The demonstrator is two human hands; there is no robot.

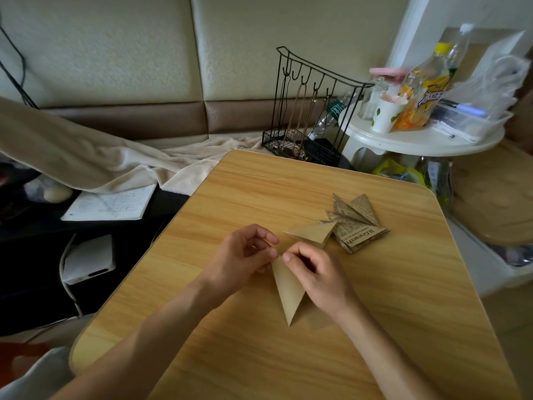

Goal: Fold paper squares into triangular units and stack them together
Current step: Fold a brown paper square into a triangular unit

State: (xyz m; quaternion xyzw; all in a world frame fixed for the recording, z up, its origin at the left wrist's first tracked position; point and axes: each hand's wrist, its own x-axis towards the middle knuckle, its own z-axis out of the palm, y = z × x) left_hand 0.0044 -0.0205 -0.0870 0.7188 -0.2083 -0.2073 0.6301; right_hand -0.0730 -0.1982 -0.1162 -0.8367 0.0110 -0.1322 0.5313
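A plain tan paper triangle (288, 290) stands on the wooden table (375, 313), point toward me. My left hand (245, 255) and my right hand (311, 269) pinch its top corner from either side, fingers curled. Another tan folded triangle (314, 233) lies just beyond my hands. It leans on a pile of newsprint-patterned folded triangles (354, 223) at the right of the table.
A black wire rack (311, 111) stands behind the table's far edge. A round white side table (418, 140) at the right holds bottles, a cup and a plastic tray. A blanket (101, 157), a notebook (112, 203) and a white box (89, 258) lie to the left.
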